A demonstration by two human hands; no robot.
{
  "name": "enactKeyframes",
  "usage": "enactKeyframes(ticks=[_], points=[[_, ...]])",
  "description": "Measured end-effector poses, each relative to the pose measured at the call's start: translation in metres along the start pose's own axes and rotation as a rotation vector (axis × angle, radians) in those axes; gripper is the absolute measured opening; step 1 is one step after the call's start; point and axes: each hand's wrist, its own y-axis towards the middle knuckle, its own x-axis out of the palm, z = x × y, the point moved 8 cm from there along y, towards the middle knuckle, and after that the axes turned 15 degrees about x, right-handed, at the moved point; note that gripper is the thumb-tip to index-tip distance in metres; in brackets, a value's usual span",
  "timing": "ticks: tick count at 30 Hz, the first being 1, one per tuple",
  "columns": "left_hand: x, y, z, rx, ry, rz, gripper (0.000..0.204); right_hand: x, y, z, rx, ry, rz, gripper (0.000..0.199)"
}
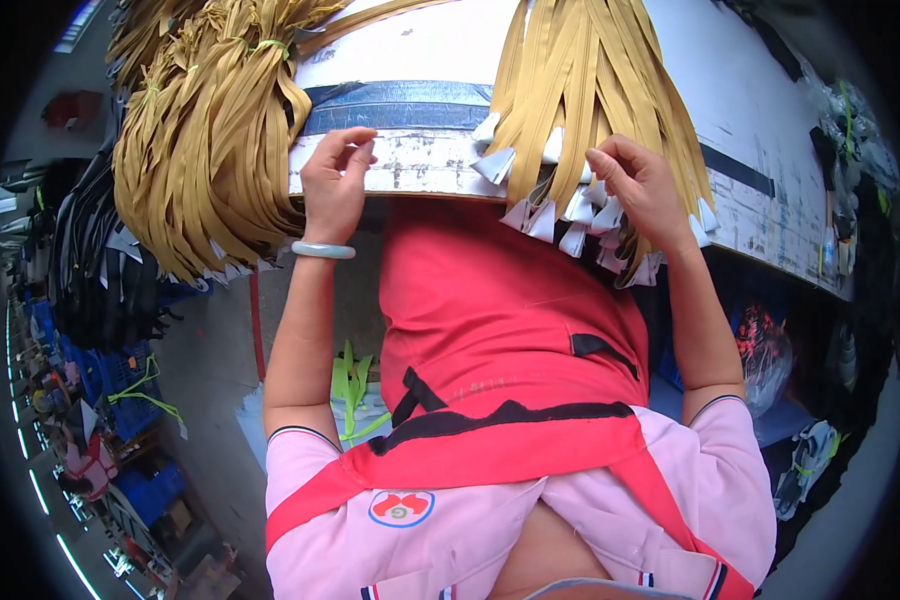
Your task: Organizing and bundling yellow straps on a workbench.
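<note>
A bundle of long mustard-yellow zipper tapes (595, 60) hangs over the near edge of the table, with white tabs (540, 220) at several lower ends. My right hand (642, 188) is over the right part of this bundle, thumb and forefinger pinched together; whatever is between them is too small to make out. Left of the bundle, my left hand (335, 190) is raised over the table edge, fingers loosely curled and thumb apart, holding nothing visible. A pale bangle (323, 249) circles that wrist. Beside it hangs a larger heap of tied yellow zipper tapes (195, 150).
The white, scuffed table (410, 150) carries dark blue tape strips (395, 118). Black zipper bundles (95, 265) hang at far left. Blue crates (120, 375) stand on the floor beyond. Clear plastic bags (765, 370) lie under the table's right side. My red apron (500, 300) reaches the table edge.
</note>
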Motion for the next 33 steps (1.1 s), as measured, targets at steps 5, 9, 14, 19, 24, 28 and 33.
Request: enactKeyframes(ticks=[5, 9, 14, 19, 24, 28, 33], points=[[0.108, -0.053, 0.032, -0.17, -0.04, -0.408, 0.016, 0.034, -0.007, -0.042, -0.233, -0.235, -0.012, 0.022], [0.141, -0.083, -0.003, -0.269, -0.035, -0.417, 0.019, 0.066, -0.018, -0.047, -0.319, -0.348, -0.165, 0.019], [0.17, -0.119, -0.019, -0.79, -0.976, -0.016, 0.015, 0.085, -0.023, -0.05, -0.405, -0.383, -0.18, 0.01], [0.131, -0.092, 0.02, -0.501, -0.723, -0.027, 0.023, 0.086, -0.025, -0.056, -0.399, -0.361, -0.203, 0.01], [0.105, -0.058, 0.058, -0.198, -0.482, -0.177, 0.026, 0.096, -0.023, -0.073, -0.475, -0.358, -0.22, 0.013], [0.104, -0.055, 0.056, -0.235, -0.64, -0.195, 0.027, 0.097, -0.022, -0.078, -0.409, -0.467, -0.229, 0.014], [0.125, -0.035, 0.077, -0.235, -0.847, -0.396, 0.028, 0.075, -0.02, -0.071, -0.258, -0.264, -0.34, 0.012]])
